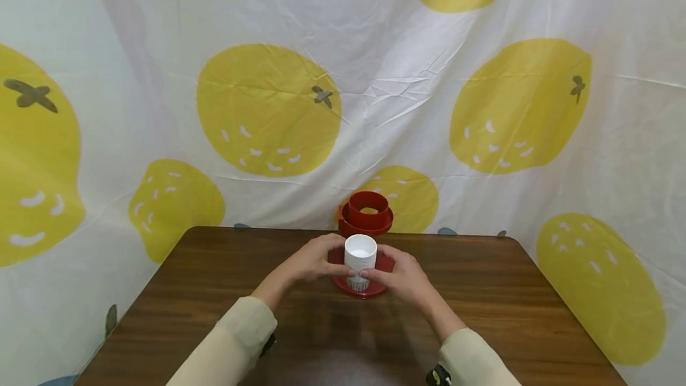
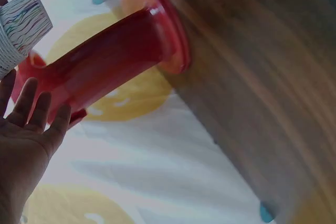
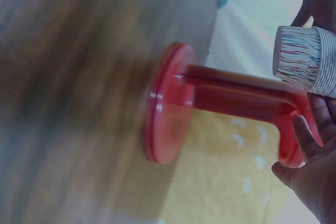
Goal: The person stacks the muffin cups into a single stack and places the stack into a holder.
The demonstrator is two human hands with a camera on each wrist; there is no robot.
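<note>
Both hands hold a stack of white paper cups (image 1: 360, 262) upright in front of the red stand, mouth up. My left hand (image 1: 317, 261) grips it from the left, thumb on the near side. From the right, my right hand (image 1: 403, 274) grips it with its thumb also in front. Coloured wavy lines mark the lowest cup (image 2: 30, 20) in the left wrist view. The other fingers of the left hand (image 2: 26, 150) spread loosely below the stack. Behind the cups, the red stand (image 3: 241, 95) has a round base, a column and a ring-shaped top.
The stand's base rests on a dark brown wooden table (image 1: 225, 314), near its far edge. Behind the table hangs a white cloth (image 1: 386, 118) printed with yellow lemons. The open ring (image 1: 368, 202) on the stand rises just behind the cups.
</note>
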